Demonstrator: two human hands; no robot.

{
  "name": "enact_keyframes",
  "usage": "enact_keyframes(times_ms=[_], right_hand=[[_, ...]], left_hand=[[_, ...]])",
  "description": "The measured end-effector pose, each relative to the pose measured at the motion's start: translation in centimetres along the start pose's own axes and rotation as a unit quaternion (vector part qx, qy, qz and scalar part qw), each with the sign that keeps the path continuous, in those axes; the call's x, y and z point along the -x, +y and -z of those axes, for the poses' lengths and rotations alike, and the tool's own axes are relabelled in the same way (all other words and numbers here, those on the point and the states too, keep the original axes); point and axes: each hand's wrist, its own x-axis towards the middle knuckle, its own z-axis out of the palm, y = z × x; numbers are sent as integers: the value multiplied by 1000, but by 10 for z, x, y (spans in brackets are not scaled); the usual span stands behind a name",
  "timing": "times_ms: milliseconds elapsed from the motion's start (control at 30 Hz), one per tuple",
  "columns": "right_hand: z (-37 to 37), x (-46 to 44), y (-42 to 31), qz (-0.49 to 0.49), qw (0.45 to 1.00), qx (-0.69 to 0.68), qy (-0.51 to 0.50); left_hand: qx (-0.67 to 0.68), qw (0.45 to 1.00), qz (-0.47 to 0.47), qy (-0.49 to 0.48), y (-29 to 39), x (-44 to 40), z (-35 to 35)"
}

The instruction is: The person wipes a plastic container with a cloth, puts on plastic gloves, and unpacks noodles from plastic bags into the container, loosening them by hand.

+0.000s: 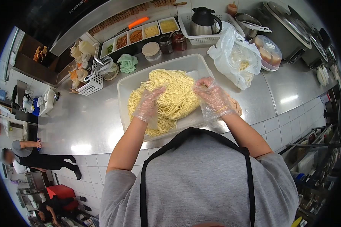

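A big mass of pale yellow noodles (176, 89) fills much of a translucent plastic tub (165, 64) in front of me. My left hand (148, 103), in a clear disposable glove, grips the noodles from the left side, its fingertips partly sunk among the strands. On the other side my right hand (213, 96), gloved the same way, has curled fingers against the noodles' right edge. Some strands lie lower in the tub, below my left hand. Bare tub bottom shows at the right.
Right of the tub lies a white plastic bag (235, 56) with some noodles inside. Behind are topping containers (135, 36), a lidded tub (151, 51), a green cloth (127, 63) and a thermos jug (202, 22). A bottle basket (91, 85) stands left. A person (26, 151) stands farther left.
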Motion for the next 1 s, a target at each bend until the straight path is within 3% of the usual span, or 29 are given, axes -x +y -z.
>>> enact_keyframes(times_ms=[167, 233, 267, 333, 433, 567, 667, 700, 733, 800, 833, 900, 933, 967, 1000], right_hand=[[-5, 0, 18, 0, 998, 55, 0], [-10, -2, 46, -74, 979, -191, 3], [-7, -4, 41, -74, 979, -190, 2], [1, -6, 25, -190, 933, -304, 11], [-1, -7, 44, -211, 895, -394, 19], [-1, -8, 33, -210, 928, -308, 10], [0, -9, 29, -220, 889, -402, 4], [-2, -10, 29, -187, 928, -322, -10], [-4, -11, 29, -153, 958, -240, -24], [-5, -5, 23, -99, 972, -213, -14], [-4, -3, 22, -44, 982, -185, -3], [-6, -5, 35, -51, 981, -185, 9], [-8, -6, 41, -57, 981, -186, 18], [-7, -8, 38, -58, 981, -186, 17], [-5, -10, 32, -132, 964, -230, 29]], left_hand=[[-10, 1000, -4, -16, -1, -4, 2], [-9, 1000, -3, 5, -7, -10, 6], [-8, 1000, -3, 27, -11, -14, 8], [14, 999, 9, 36, -16, -19, 13], [38, 998, 19, 46, -15, -20, 14], [26, 998, 16, 55, -2, -7, 0], [102, 994, 30, -25, -12, -20, 21], [102, 994, 31, -25, -21, -24, 28], [31, 998, -33, -41, -30, -26, 35], [-41, 993, -96, -56, -24, -20, 24], [-77, 992, -95, -34, -18, -18, 11], [-114, 989, -91, -14, -7, -13, -9], [-313, 918, -232, 68, -5, -11, -12], [-490, 782, -357, 147, -1, -9, -15], [-491, 782, -355, 148, 4, -5, -21]])
